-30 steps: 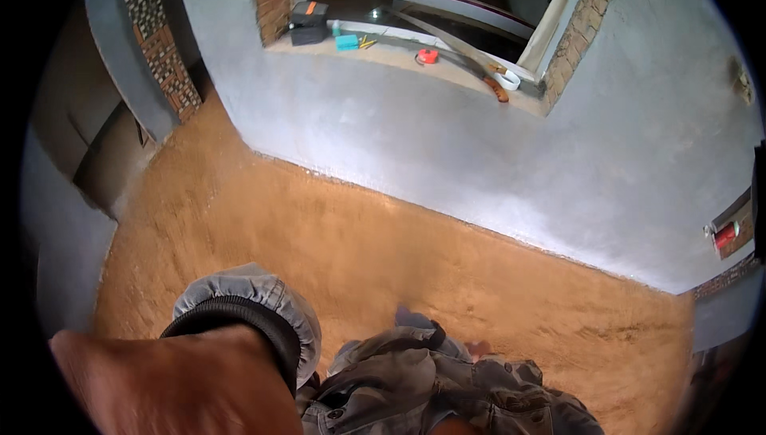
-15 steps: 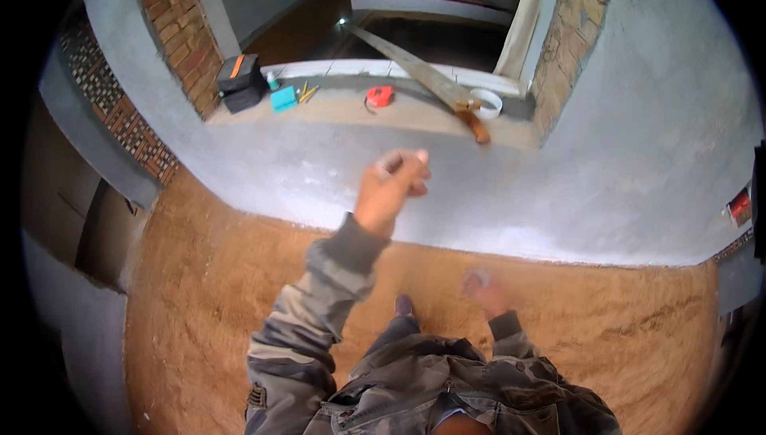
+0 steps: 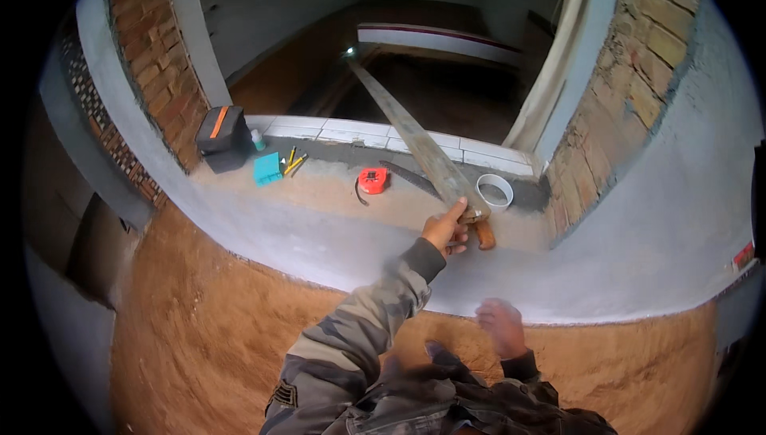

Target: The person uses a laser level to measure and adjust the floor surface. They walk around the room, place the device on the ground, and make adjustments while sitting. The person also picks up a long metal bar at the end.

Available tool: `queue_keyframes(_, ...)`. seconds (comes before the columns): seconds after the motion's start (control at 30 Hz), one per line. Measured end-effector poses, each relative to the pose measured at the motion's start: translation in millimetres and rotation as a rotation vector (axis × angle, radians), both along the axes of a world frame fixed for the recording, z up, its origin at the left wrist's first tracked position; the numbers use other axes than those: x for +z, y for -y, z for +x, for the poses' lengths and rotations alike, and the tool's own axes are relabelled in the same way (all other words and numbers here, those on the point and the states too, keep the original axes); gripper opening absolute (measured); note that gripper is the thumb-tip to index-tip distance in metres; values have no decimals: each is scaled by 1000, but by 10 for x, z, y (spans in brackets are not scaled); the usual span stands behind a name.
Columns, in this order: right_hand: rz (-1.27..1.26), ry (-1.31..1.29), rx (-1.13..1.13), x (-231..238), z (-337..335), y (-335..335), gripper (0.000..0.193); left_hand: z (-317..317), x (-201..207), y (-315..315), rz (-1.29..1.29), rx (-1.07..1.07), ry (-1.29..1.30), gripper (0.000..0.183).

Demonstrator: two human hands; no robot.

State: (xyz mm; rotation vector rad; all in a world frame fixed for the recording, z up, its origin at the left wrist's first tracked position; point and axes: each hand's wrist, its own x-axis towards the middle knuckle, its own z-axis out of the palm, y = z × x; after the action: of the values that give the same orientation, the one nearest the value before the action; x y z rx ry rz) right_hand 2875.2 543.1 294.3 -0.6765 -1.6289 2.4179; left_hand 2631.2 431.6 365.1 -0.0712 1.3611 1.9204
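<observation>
A long weathered wooden plank (image 3: 423, 144) lies aslant over the window sill, its far end reaching into the dark room. My left hand (image 3: 445, 230) is closed at the plank's near end, thumb on top and fingers curled below. Under the plank lies a handsaw; its dark blade (image 3: 408, 177) shows on the left and its brown wooden handle (image 3: 485, 236) juts out at the sill's front edge. My right hand (image 3: 503, 328) hangs lower down in front of the wall, away from the sill; motion blurs its fingers, and I see nothing in it.
On the sill are a white ring-shaped piece (image 3: 495, 192), a red tape measure (image 3: 372, 181), yellow pencils (image 3: 294, 162), a turquoise box (image 3: 268, 169), a small bottle (image 3: 257, 140) and a black bag (image 3: 223, 138) with an orange stripe. Bare brick (image 3: 638, 52) edges the opening.
My left hand has moved forward and right from in front of the wall to the plank's near end. My right hand has risen a little. The view has moved closer to the sill.
</observation>
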Motion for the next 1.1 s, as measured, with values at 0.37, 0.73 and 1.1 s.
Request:
queue_keyframes(0.37, -202, -42, 484, 100, -1148, -511, 32, -173, 140, -28, 41, 216, 29, 28)
queue_keyframes(0.73, -520, -217, 709, 953, -2307, 33, 57, 330, 1632, 1456, 122, 582, -137, 36)
queue_keyframes(1.1, -818, -173, 744, 1384, -3782, 1685, 76, 997, 1915, 2480, 116, 599, -214, 45)
